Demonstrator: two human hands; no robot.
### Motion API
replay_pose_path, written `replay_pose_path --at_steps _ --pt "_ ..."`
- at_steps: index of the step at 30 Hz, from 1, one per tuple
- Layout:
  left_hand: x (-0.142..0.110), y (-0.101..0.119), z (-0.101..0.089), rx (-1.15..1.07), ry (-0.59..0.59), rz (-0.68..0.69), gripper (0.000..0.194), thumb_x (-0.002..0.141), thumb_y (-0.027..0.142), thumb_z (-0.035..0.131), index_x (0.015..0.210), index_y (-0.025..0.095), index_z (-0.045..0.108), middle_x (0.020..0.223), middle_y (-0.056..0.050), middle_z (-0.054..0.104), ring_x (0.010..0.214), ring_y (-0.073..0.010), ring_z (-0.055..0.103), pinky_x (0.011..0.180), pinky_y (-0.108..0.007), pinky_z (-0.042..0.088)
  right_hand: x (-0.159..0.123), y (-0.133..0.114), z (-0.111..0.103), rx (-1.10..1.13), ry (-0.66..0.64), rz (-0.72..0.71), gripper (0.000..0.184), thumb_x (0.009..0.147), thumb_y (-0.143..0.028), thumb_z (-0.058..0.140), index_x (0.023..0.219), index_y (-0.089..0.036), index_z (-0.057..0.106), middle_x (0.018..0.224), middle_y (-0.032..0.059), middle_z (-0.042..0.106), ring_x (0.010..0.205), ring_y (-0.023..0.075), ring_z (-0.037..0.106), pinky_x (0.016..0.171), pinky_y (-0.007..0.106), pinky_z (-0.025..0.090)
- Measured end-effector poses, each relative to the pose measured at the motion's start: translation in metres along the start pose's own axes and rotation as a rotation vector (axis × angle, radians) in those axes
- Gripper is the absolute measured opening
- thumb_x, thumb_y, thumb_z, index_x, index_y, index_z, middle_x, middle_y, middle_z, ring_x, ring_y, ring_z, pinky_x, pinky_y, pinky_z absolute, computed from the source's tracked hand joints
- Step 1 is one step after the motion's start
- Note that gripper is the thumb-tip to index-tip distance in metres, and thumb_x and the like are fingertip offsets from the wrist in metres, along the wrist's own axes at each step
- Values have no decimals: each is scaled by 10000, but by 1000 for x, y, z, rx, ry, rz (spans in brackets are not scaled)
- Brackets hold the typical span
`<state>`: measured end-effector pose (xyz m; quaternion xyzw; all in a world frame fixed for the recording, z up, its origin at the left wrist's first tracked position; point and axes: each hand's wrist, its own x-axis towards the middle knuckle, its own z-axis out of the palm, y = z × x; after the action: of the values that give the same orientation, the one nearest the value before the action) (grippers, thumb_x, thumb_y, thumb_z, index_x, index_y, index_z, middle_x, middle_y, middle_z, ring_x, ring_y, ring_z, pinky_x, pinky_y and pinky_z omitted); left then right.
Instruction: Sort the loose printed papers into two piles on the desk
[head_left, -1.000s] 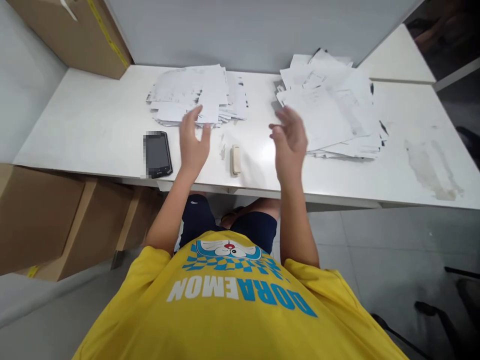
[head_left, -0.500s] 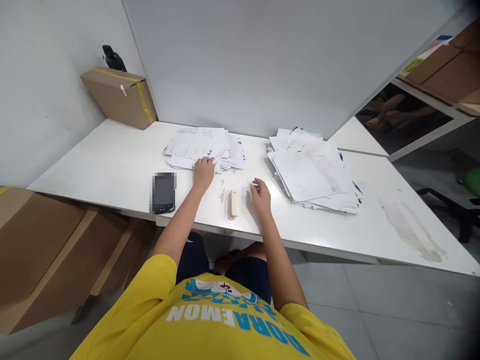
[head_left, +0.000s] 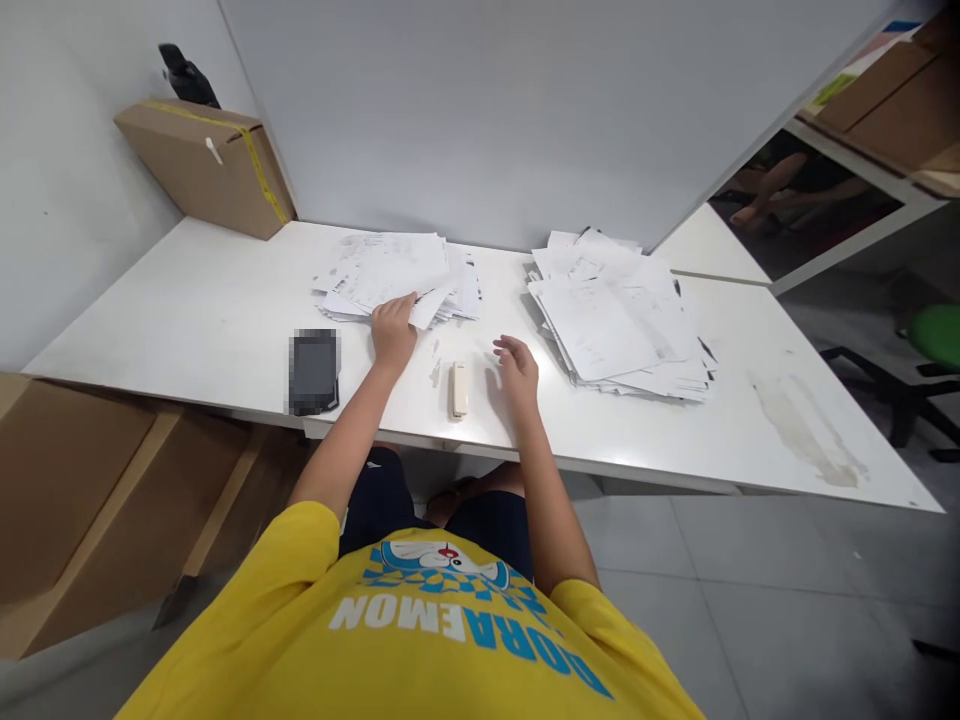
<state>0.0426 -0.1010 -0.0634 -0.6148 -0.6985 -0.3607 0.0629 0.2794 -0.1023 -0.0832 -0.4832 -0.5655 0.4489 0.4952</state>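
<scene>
My left hand is closed on the front edge of a paper sheet, whose near corner lifts from the left paper pile. Part of that sheet hides behind my fingers. Over the table, right of a cream stapler, my right hand hovers with its fingers apart and nothing in it. Beyond it to the right lies a larger, untidy paper pile. A dark handheld device, partly pixelated, rests near the table's front edge, left of my left hand.
The white table runs against a grey panel. A taped cardboard box stands at its back left corner. More cardboard boxes are below on the left. To the right are a stained patch and a green-seated stool.
My left hand went from open in the air to gripping a sheet on the left pile. My right hand drew away from the right pile toward the stapler. The camera view tilted up.
</scene>
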Motion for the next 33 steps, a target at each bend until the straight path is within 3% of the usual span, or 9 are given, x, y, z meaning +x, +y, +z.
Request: replay_pose_path --at_steps 3,6,9,12,15,19,24,29,33 --pt "-22 18 -5 -82 -26 282 421 982 130 387 1304 209 647 1311 -104 692 1335 -248 574 1101 -473 432 -19 -20 14 289 -79 85 551 855 -590 540 1284 -245 566 1271 105 671 1147 241 655 975 430 546" --pt "-35 29 -9 -175 -243 606 376 1044 227 367 1272 250 666 1289 -79 708 1345 -218 568 1086 -453 469 -28 -37 30 450 -76 102 544 824 -547 629 1269 -237 588 1208 94 701 1163 260 653 1016 449 538" --pt "-35 28 -8 -180 -334 738 415 1055 221 318 1316 260 638 1333 -65 684 1384 -197 526 1121 -451 459 -18 -39 34 473 6 86 511 747 -445 720 1192 -212 627 1137 87 732 1100 273 677 1056 477 514" --pt "-28 20 -4 -126 -254 657 477 1019 142 295 1382 243 589 1440 -78 603 1486 -212 383 1221 -507 328 4 -33 21 432 35 58 485 694 -430 747 1112 -206 647 1097 82 745 1078 286 685 1022 494 531" --pt "-21 10 4 -131 -104 427 553 981 91 266 1466 224 498 1562 -89 469 1555 -222 215 1268 -521 204 24 -37 -4 335 5 -5 440 673 -470 771 1019 -217 671 1047 71 750 1075 293 683 979 484 551" --pt "-18 -4 12 -409 22 184 553 1031 249 296 1584 277 284 1657 -59 305 1570 -215 162 1289 -440 153 39 -51 -33 206 -149 -83 390 677 -480 812 961 -231 714 1009 52 753 1044 297 686 947 469 553" --pt "-17 -12 14 -772 -22 3 654 992 575 441 1580 350 263 1672 -40 264 1561 -267 195 1276 -440 199 50 -28 -32 218 -75 -52 383 607 -507 827 838 -228 705 894 28 733 955 265 675 903 432 534" --pt "-9 -15 19 -829 -94 -9 794 924 643 549 1581 325 233 1672 -102 250 1559 -287 199 1265 -478 189 60 14 -18 235 79 -4 376 599 -505 775 823 -227 659 804 5 689 828 206 630 828 373 514" --pt "-6 -15 26 -866 -201 -6 773 927 604 574 1565 298 262 1481 -149 532 1405 -294 474 1163 -509 358 63 28 -16 205 235 -58 328 698 -466 670 909 -217 646 933 28 697 904 198 617 883 368 486"
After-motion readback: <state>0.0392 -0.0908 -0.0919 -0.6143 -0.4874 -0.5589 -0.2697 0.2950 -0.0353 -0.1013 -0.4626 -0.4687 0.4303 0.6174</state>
